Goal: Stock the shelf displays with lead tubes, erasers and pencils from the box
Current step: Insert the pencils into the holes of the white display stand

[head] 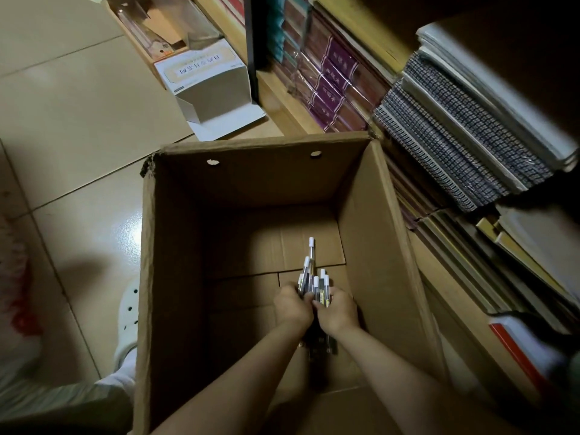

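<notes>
While deep in box | left hand, right hand grip lead tubes | slim, white-capped, bunched upright

Both forearms are seen bare with no sleeves; a white perforated clog, white sock and grey-green trouser leg are worn.

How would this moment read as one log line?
stage: gathering | left hand + right hand: gripping lead tubes | place: inside cardboard box | shelf: not yet stocked
</notes>
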Demonstrator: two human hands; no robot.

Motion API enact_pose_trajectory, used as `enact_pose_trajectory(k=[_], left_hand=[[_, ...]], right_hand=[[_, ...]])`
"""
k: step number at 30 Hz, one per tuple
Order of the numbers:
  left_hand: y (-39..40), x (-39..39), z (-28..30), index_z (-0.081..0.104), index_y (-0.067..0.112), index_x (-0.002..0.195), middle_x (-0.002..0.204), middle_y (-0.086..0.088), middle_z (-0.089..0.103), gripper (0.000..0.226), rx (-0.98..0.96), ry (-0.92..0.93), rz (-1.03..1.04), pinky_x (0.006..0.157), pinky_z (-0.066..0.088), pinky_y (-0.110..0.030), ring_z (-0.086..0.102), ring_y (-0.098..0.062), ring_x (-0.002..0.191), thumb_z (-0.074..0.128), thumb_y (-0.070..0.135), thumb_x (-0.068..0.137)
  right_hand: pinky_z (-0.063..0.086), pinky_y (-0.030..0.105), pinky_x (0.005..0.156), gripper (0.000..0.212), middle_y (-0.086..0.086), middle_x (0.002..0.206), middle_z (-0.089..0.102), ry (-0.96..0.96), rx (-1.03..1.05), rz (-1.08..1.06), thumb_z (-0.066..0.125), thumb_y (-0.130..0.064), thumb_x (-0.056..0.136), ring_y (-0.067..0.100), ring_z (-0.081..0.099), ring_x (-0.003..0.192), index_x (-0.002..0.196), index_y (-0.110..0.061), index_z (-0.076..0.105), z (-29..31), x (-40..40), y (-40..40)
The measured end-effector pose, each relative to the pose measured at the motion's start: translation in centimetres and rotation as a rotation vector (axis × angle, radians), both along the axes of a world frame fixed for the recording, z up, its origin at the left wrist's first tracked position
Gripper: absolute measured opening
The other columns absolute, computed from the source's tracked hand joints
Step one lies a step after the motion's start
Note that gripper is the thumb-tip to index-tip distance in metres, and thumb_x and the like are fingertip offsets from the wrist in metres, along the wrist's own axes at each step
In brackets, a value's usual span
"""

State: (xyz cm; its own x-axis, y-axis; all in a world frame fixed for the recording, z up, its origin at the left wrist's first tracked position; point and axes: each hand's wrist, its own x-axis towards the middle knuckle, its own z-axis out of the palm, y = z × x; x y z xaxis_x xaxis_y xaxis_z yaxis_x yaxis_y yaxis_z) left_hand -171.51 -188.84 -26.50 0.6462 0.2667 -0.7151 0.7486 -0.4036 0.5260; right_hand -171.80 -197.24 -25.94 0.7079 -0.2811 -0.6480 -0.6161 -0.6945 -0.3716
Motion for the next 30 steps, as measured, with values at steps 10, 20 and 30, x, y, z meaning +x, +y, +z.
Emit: enact_pose_trajectory(k=[10, 20, 30], left_hand=[[-0.5, -0.9, 0.2, 0.059, 0.008, 0.109, 0.106, -0.01, 0.067, 0.017, -0.067, -0.048, -0.022, 0.087, 0.051, -0.035, 0.062, -0.024, 0.099, 0.06, 0.015, 0.093], [-0.6, -1.0, -0.4, 0.056, 0.003, 0.11, 0.107, -0.015, 0.063, 0.018, -0.168, -0.074, 0.004, 0.08, 0.045, -0.028, 0.06, -0.028, 0.1, 0.046, 0.013, 0.101], [4.3, 0.5, 7.5, 0.05, 0.017, 0.105, 0.081, -0.003, 0.051, 0.016, -0.48, -0.039, 0.005, 0.051, 0.042, -0.023, 0.046, -0.012, 0.063, 0.034, 0.021, 0.105]], right_hand=[[0.045, 0.03, 0.088, 0.025, 0.013, 0.121, 0.062, 0.006, -0.108, 0.062, 0.056, -0.012, 0.093, 0.032, 0.058, 0.114, 0.117, -0.008, 0.06, 0.6, 0.0, -0.4], [0.043, 0.03, 0.091, 0.037, 0.022, 0.131, 0.057, 0.115, -0.119, -0.087, 0.057, -0.012, 0.093, 0.034, 0.054, 0.122, 0.125, 0.004, 0.05, 2.1, 0.7, -0.4], [0.057, 0.035, 0.064, 0.012, 0.008, 0.094, 0.069, 0.014, 0.467, -0.089, 0.05, -0.013, 0.099, 0.017, 0.072, 0.076, 0.104, -0.022, 0.056, 14.1, 1.2, -1.6]])
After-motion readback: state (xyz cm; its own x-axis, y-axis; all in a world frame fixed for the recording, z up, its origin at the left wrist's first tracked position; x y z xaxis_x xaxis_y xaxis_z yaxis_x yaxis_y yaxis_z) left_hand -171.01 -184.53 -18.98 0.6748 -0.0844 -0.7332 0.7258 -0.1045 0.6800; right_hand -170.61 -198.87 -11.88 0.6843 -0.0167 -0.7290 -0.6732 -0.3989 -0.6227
